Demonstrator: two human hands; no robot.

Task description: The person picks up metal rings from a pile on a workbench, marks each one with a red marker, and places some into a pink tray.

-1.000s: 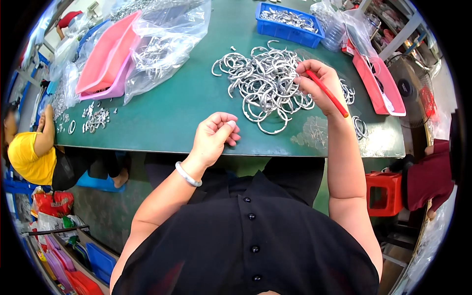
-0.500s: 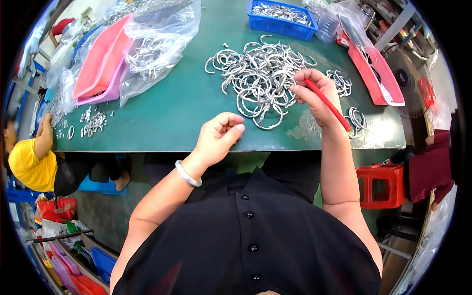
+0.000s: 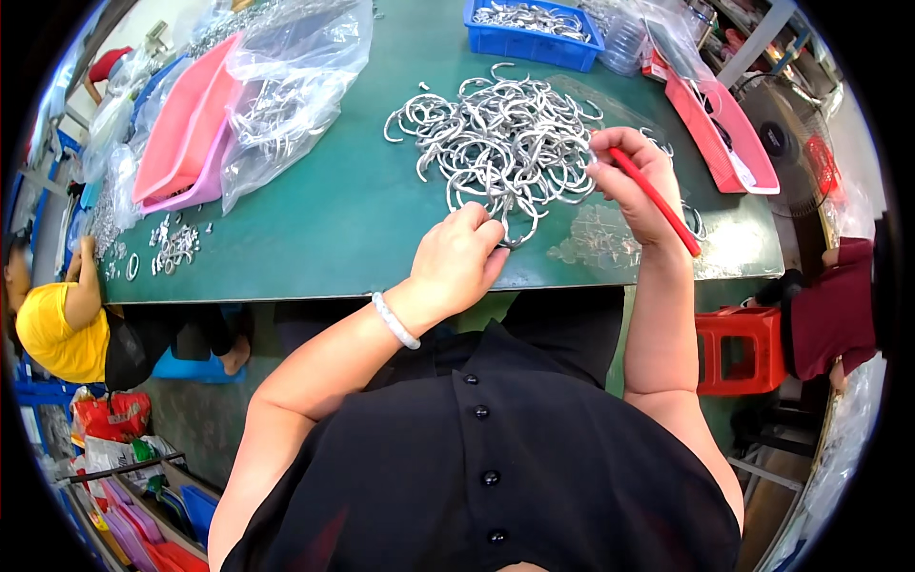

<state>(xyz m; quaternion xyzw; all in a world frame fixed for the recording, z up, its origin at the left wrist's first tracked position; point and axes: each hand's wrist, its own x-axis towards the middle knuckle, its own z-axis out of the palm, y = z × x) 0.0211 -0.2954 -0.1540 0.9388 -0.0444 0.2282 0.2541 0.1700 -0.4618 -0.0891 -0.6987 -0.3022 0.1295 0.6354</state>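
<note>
A heap of silver C-shaped metal rings [image 3: 515, 133] lies on the green table in front of me. At its near edge, my left hand [image 3: 461, 255] has curled fingers and thumb closing at the end of one silver C-shaped ring [image 3: 530, 227]. My right hand [image 3: 637, 186] is closed around a slim red pen-shaped tool [image 3: 658, 202], which slants across the palm toward the wrist. The right fingertips are at the heap's right side; whether they also pinch a ring is hidden. A few more rings [image 3: 699, 224] lie partly behind the right hand.
The green table [image 3: 315, 243] ends just before me. A blue bin [image 3: 534, 43] of metal pieces stands at the back. Pink trays [image 3: 186, 124] and a clear bag [image 3: 295, 105] are left, another pink tray [image 3: 724, 143] right. Small parts [image 3: 176, 243] lie left; people sit at both sides.
My left hand has moved right and forward to the heap's near edge. My right hand, with the red tool, has shifted slightly right. The view has shifted a little.
</note>
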